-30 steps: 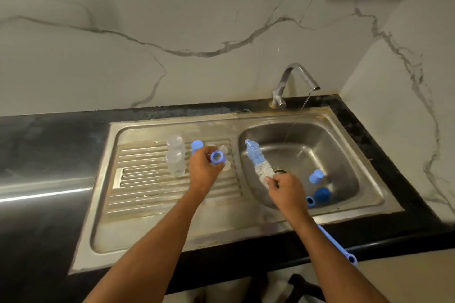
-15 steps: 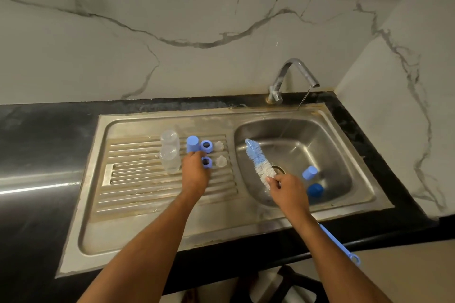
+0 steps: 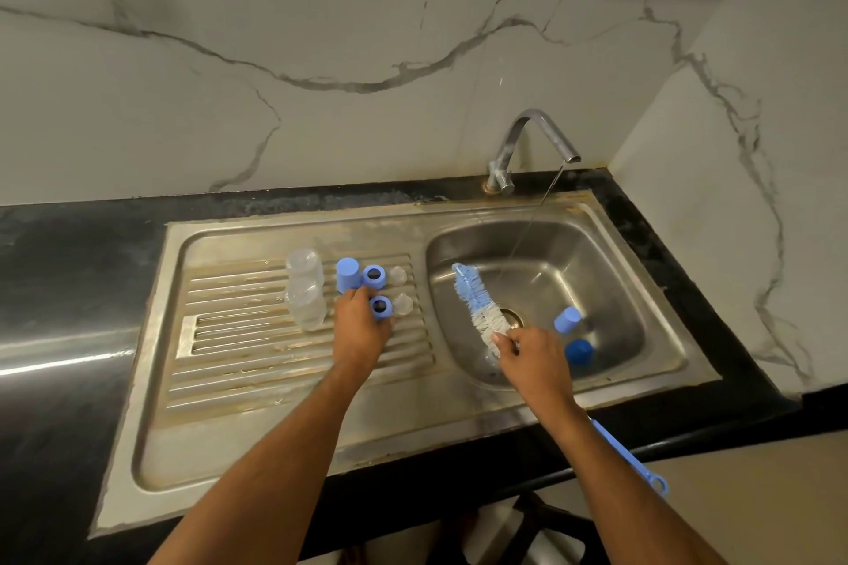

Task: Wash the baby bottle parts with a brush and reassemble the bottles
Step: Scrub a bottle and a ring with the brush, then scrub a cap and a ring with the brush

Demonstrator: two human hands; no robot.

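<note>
My left hand [image 3: 362, 328] holds a blue screw ring [image 3: 381, 306] against the ribbed drainboard [image 3: 257, 349], thumb and fingers curled round it. Just behind it stand a second blue ring [image 3: 375, 275], a blue cap [image 3: 346, 273] and two clear nipples [image 3: 397, 275] [image 3: 403, 304]. Two clear bottles [image 3: 303, 264] [image 3: 306, 303] stand to their left. My right hand [image 3: 532, 358] grips the blue-and-white bottle brush [image 3: 477, 303] just below its bristles, over the basin [image 3: 619, 289]. In the basin lie a light blue cap [image 3: 567, 319] and a dark blue cap [image 3: 579, 351].
The tap [image 3: 532, 128] runs a thin stream into the basin. The brush's long blue handle [image 3: 633, 459] sticks out past the black counter's front edge [image 3: 688, 445]. Marble walls close the back and the right side.
My left hand has brought the blue ring down from mid-air onto the drainboard, beside the front nipple. My right hand keeps its grip on the brush over the basin.
</note>
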